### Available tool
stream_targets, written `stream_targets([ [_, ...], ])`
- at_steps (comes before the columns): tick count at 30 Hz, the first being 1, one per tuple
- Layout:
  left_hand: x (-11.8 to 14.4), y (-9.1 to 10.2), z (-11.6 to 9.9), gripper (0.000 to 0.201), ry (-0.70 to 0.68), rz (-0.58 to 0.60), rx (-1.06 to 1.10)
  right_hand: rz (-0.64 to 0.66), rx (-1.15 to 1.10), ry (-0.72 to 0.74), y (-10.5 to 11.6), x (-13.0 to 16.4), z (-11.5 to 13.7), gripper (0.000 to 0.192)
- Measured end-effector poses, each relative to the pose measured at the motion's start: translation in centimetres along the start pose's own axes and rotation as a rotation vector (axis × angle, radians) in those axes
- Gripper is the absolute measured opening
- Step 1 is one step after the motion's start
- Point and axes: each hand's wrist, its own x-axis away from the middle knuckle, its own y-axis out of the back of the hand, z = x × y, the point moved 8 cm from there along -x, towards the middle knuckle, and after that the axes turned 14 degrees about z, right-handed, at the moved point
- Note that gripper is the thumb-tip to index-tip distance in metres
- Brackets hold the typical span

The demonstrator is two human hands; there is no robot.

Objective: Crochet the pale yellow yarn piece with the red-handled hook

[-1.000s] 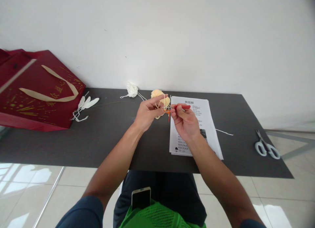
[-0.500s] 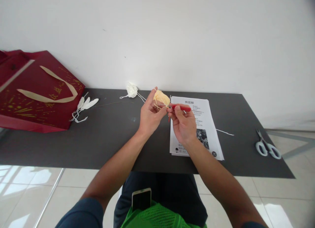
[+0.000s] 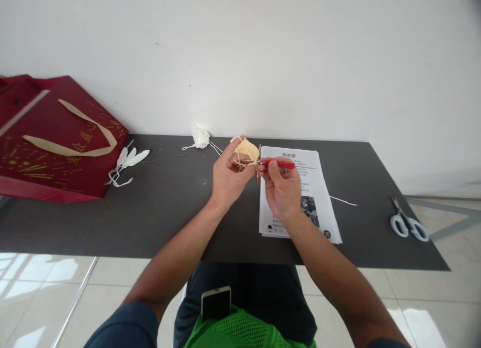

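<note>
Since half a second ago we have barely shifted: our left hand (image 3: 227,177) fingers pinch the yellow crochet piece (image 3: 247,150) above the surface's (image 3: 169,213) far edge, while our right hand (image 3: 281,190) fingers pinch the red crochet hook (image 3: 276,163) into it, beside the pattern sheet (image 3: 313,188).

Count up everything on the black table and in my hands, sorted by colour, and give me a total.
Red: 2, gift bag, crochet hook
White: 4, yarn clump, feather bundle, printed sheet, scissors
Pale yellow: 1, crochet piece
Total: 7
The left hand holds the piece, the right hand the hook.
</note>
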Motion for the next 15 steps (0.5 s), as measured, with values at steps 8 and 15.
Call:
stream_targets([
  [8,0.1,0.4,-0.5,0.07,-0.028,-0.045,-0.02,0.006,0.074,0.099,0.2,0.1,1.3,0.018],
  [15,0.2,0.7,-0.8,0.066,-0.072,-0.079,-0.011,-0.007,0.131,0.147,0.5,0.2,1.9,0.02],
])
